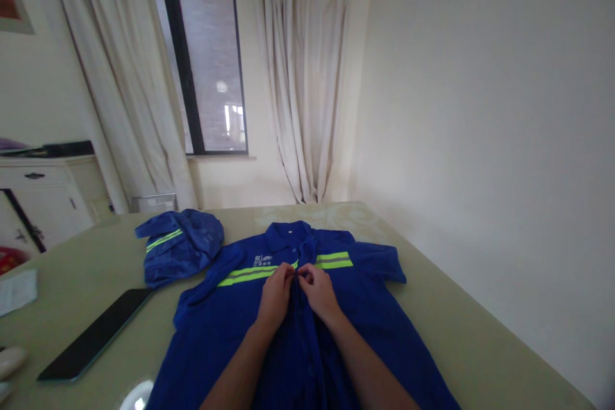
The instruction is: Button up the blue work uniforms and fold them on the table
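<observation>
A blue short-sleeved shirt (pixel 384 327) with yellow-green and grey reflective bands lies spread on the table, its collar at the far side. White lettering marks the chest left of the front opening. My left hand (pixel 277 291) pinches the fabric edge at the opening, just below the band. Touching or nearly touching it, my right hand (pixel 317 288) pinches the other side of the opening. The fingertips hide whatever small part lies between them. Below the hands the front edges run down toward me.
A bunched blue garment (pixel 185 246) with a reflective stripe lies at the back left of the green-covered table (pixel 456 307). Nearer are a dark flat tablet-like object (pixel 98 333), a paper (pixel 18 293) and a shiny round object (pixel 138 396). A wall borders the right side.
</observation>
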The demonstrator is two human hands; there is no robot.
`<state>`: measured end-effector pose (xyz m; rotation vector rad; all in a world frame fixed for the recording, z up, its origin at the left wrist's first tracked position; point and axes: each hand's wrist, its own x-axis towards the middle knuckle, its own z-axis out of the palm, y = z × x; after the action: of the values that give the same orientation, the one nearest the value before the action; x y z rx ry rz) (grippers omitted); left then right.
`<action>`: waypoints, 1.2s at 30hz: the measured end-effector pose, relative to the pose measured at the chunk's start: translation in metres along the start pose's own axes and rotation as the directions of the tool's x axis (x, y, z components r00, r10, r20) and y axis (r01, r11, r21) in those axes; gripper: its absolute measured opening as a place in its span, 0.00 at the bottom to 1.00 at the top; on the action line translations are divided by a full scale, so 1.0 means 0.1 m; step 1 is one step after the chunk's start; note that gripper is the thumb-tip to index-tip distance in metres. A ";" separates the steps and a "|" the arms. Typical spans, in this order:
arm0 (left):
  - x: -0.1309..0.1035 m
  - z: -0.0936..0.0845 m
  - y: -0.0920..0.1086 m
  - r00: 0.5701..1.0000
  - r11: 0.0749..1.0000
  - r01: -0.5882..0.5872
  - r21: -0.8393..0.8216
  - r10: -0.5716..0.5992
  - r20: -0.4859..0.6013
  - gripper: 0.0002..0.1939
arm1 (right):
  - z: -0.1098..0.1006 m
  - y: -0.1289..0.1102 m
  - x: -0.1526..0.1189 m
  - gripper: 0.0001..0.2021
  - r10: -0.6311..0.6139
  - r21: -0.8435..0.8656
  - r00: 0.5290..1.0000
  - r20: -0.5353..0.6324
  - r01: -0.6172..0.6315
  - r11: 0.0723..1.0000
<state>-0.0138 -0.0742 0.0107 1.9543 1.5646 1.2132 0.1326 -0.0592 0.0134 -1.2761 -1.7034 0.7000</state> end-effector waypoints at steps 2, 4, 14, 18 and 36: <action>0.00 0.00 -0.02 1.000 1.000 -0.002 -0.006 0.002 0.008 0.08 | -0.01 0.01 0.01 0.06 -0.013 0.003 1.000 0.016 0.013 1.000; 0.00 -0.01 -0.02 1.000 1.000 -0.005 -0.013 0.005 0.018 0.09 | -0.02 0.01 0.02 0.05 -0.024 0.012 0.999 0.035 0.024 1.000; 0.03 -0.04 0.03 0.999 0.996 0.008 -0.085 -0.004 0.038 0.10 | -0.06 -0.08 -0.03 0.08 -0.024 -0.156 1.000 0.016 0.026 0.987; 0.05 -0.07 -0.01 0.998 0.995 0.005 -0.101 0.001 0.062 0.09 | -0.06 -0.08 -0.03 0.06 -0.061 -0.160 0.998 -0.008 0.059 0.985; -0.04 -0.09 0.13 0.986 0.963 -0.130 0.237 0.101 0.132 0.12 | -0.06 0.15 0.14 0.08 0.134 -0.049 0.991 0.022 -0.132 0.990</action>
<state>-0.0130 -0.0842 0.0237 2.2571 1.6233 0.9627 0.1431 -0.0412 0.0079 -1.4302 -1.6753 0.7598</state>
